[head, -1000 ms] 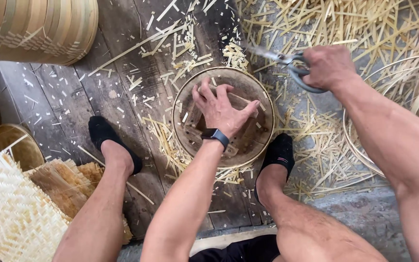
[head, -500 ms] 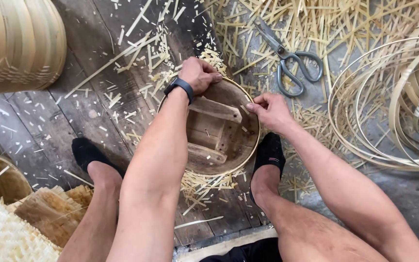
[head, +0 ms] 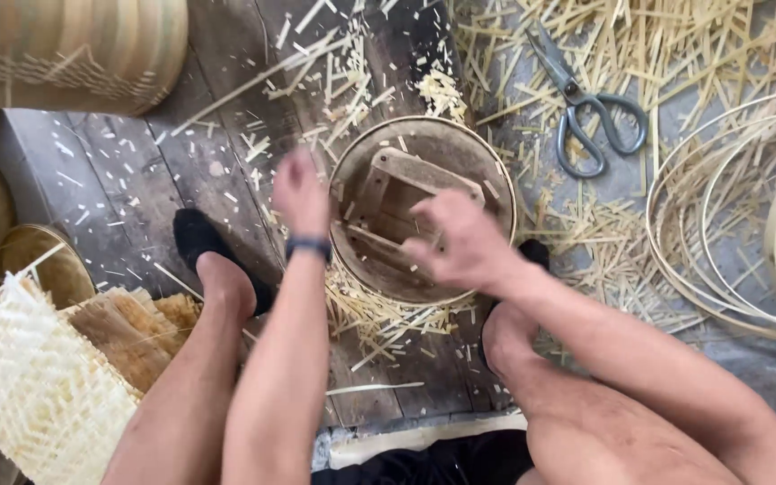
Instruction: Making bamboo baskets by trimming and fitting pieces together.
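A round bamboo tray [head: 424,127] with wooden crosspieces inside sits on the plank floor between my feet. My left hand [head: 300,190], with a dark band at the wrist, is blurred. It hovers just left of the tray's rim and holds nothing. My right hand [head: 462,242] hangs over the tray's near side with fingers spread, empty and clear of the rim. Bamboo slivers stick out from under the tray's near edge.
Grey scissors [head: 587,121] lie among bamboo offcuts at the back right. Coiled bamboo hoops [head: 729,224] lie to the right. A large woven basket [head: 65,49] stands at the back left and a pale woven mat [head: 38,404] at the near left. My black-socked feet [head: 198,242] flank the tray.
Both hands have let go of the tray's rim. The left drew back to the left of it and the right lifted over its near side. The view shifted slightly.
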